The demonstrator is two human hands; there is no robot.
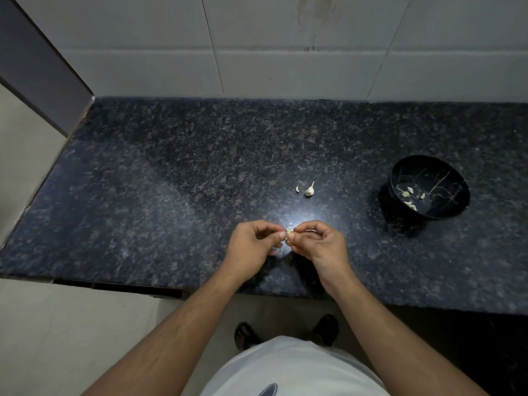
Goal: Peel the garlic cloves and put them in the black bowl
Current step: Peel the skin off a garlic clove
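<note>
Both hands meet above the front middle of the dark granite counter (171,195). My left hand (254,242) and my right hand (317,241) pinch one small garlic clove (289,231) between their fingertips; most of it is hidden by the fingers. A thin flake of skin (291,223) lies just beyond the fingers. Two unpeeled cloves lie farther back, a small clove (298,187) and a larger clove (310,190). The black bowl (445,201) with pale vein marks stands at the right and holds several peeled cloves (411,197).
A tiled wall (285,52) rises behind the counter, and a dark panel (37,61) closes the left end. The counter's front edge (114,282) runs below my wrists. My feet in sandals (245,335) stand on the floor below.
</note>
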